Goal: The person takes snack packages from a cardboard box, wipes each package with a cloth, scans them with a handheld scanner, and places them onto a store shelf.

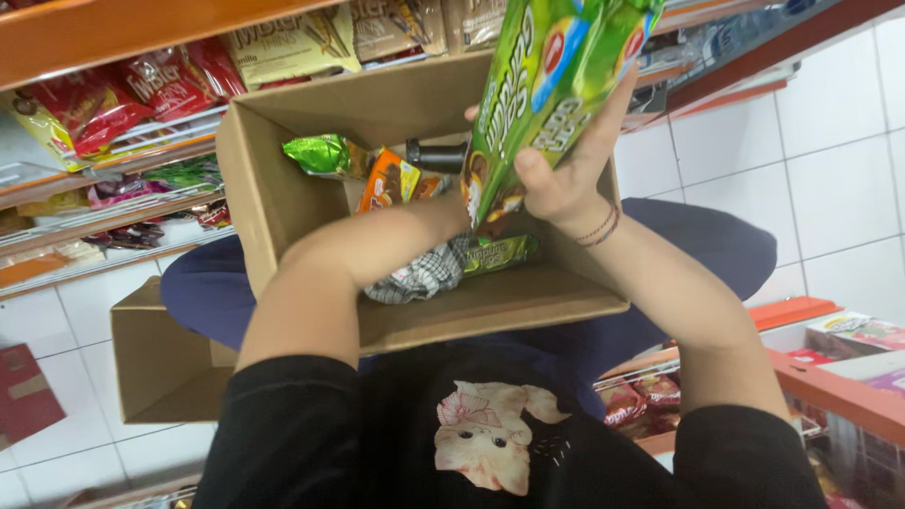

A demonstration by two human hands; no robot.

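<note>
At the far left, red and cream snack bags (pixel 141 90) are seen stacked on the orange-edged wire shelves (pixel 113 151), faces outward so they can be read from the aisle. Below, a smaller brown cardboard flap or box (pixel 156 363) is wedged against the dark blue trousers (pixel 203 292), kept within reach. The open brown cardboard carton (pixel 283 198) is balanced on the lap, its mouth tipped toward the wearer so the contents can be seen and reached. Inside, a shiny green foil packet (pixel 325 154) and an orange wrapped snack (pixel 388 181) are lying loose near the back wall, with a black-and-white checked cloth (pixel 424 271) bunched at the front. The left hand (pixel 443 219) is pushed into the carton; its fingers are hidden behind the pack, so their state cannot be told. To the right, a large green glossy snack pack (pixel 551 85) is held up above the carton's right side, raised clear of the rim. The right hand (pixel 566 179) is closed around its lower end, thumb pressed on the front. More boxed goods (pixel 853 335) are shelved at the far right.
</note>
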